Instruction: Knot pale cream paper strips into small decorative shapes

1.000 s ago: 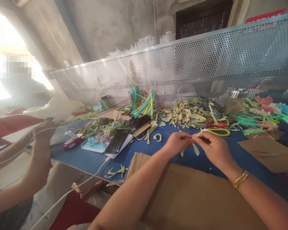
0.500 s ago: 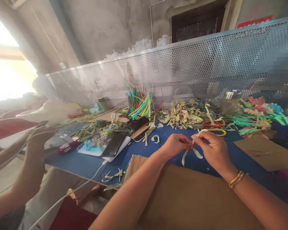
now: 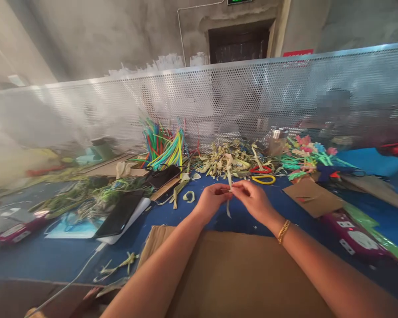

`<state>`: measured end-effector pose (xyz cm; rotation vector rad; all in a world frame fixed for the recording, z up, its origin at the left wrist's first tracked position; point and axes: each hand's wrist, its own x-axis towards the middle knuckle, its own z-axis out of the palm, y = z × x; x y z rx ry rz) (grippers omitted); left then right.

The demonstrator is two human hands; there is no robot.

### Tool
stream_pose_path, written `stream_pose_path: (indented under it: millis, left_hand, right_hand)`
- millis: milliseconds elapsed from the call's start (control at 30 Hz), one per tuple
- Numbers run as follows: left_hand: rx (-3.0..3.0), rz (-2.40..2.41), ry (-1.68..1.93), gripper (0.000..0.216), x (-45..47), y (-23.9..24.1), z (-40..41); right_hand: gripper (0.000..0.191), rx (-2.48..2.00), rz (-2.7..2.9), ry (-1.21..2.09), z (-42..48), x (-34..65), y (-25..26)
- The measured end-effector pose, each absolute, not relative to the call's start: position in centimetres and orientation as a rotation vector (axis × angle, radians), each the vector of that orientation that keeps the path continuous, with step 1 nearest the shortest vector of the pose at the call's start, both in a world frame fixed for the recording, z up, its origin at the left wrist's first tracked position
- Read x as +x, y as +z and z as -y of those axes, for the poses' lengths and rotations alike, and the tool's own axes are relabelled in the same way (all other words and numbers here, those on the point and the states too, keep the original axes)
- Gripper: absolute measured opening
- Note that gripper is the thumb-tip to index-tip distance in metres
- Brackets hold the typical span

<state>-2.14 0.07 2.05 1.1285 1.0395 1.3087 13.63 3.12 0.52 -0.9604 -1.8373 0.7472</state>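
My left hand [image 3: 211, 201] and my right hand [image 3: 253, 198] meet above the blue table, both with fingers pinched on a pale dried leaf strip [image 3: 229, 207]. One end of the strip sticks up above the fingertips and another hangs below them. A heap of dried leaf pieces [image 3: 227, 159] lies just behind my hands. Nearby are yellow-handled scissors [image 3: 264, 179] with a red loop beside them. A curled leaf scrap [image 3: 188, 197] rests left of my left hand. Under my forearms is a cardboard sheet [image 3: 239, 269].
Colourful pipe-cleaner stems [image 3: 166, 145] stand at the back before a perforated metal screen [image 3: 192, 97]. Left lie a black phone [image 3: 121, 214], a white cable [image 3: 73, 280] and a knotted leaf figure [image 3: 126, 263]. Right are a brown card [image 3: 313, 196], a magenta power strip [image 3: 354, 236] and craft flowers [image 3: 307, 152].
The view has swung right, and the co-worker's arms at the left have left it. The strip now stands up above my fingertips; both hands still hold it.
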Motion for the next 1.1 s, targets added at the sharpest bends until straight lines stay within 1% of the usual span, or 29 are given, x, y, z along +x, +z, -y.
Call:
stream_pose_path:
  millis: [167, 267, 400, 600, 900, 1100]
  left_hand:
    - [1.133, -1.035, 1.355, 0.033, -2.6, 2.4, -0.2]
    - [1.146, -1.046, 1.344, 0.032, -2.6, 2.5, -0.1]
    - [1.167, -1.049, 1.288, 0.035, -2.5, 2.8, 0.1]
    - [1.237, -1.112, 1.285, 0.025, -2.4, 3.2, 0.3]
    - [1.302, -1.15, 1.308, 0.021, -2.5, 3.4, 0.4]
    - [1.241, -1.093, 1.216, 0.026, -2.4, 3.1, 0.5]
  right_hand:
    - [0.017, -1.005, 1.902, 0.616, -2.7, 13.7, 1.0]
    - [0.015, -1.001, 1.911, 0.595, -2.7, 13.8, 1.4]
    - [0.014, -0.983, 1.924, 0.612, -2.7, 13.9, 1.5]
    - [0.015, -0.976, 1.966, 0.527, -2.3, 13.9, 1.8]
    - [0.014, -0.995, 1.933, 0.506, -2.3, 14.1, 2.0]
    - [0.016, -0.997, 1.835, 0.578, -2.9, 14.2, 1.7]
